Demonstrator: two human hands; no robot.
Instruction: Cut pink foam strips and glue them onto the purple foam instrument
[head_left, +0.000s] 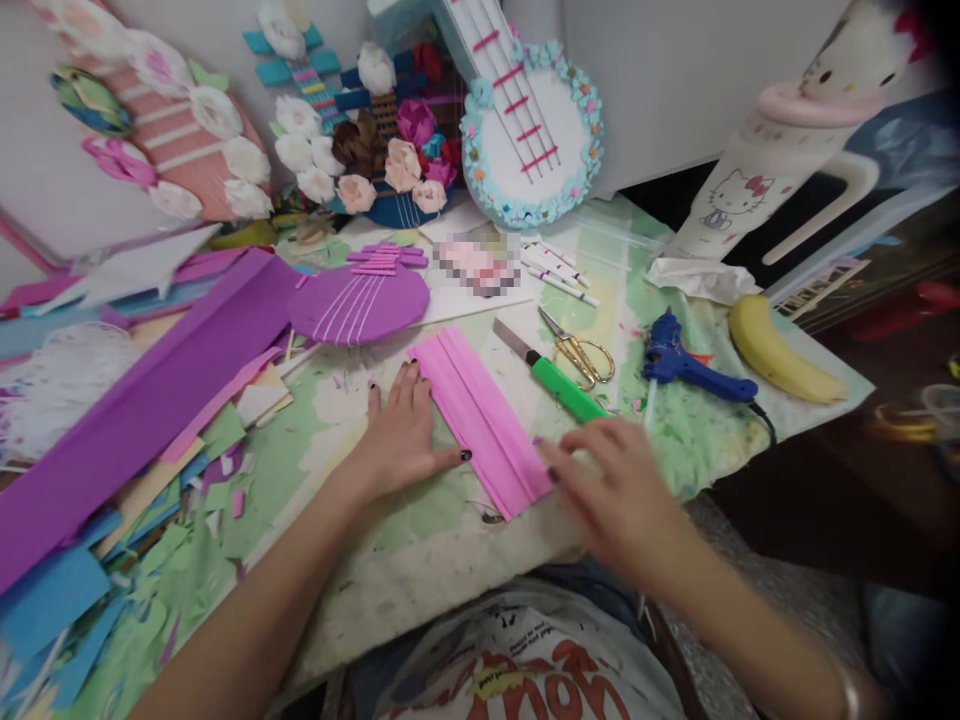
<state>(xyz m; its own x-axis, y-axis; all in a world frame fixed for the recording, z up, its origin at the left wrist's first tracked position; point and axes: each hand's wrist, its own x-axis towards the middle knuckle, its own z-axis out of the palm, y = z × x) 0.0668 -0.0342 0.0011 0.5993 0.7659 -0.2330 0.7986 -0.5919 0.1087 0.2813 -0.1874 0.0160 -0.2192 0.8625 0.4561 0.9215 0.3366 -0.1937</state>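
Note:
A folded strip of pink crepe paper (pixel 484 420) lies slantwise on the table in front of me, with creases along its length. My left hand (pixel 401 430) rests at its left side, fingers spread, fingertips and thumb touching the long edge. Close to the strip's lower right edge is my right hand (pixel 619 485), its fingers partly curled and smeared by motion; whether it holds anything is unclear. Just beyond that hand lie a green utility knife (pixel 566 390) with its blade out and small gold-handled scissors (pixel 581 352).
A blue glue gun (pixel 690 365) and a banana (pixel 780 350) lie on the right. Purple paper (pixel 150 400) and scraps (pixel 165 550) spread over the left. Flower-decorated paper instruments, including a light-blue banjo shape (pixel 525 150), lean behind. A tall tumbler (pixel 739 190) stands back right.

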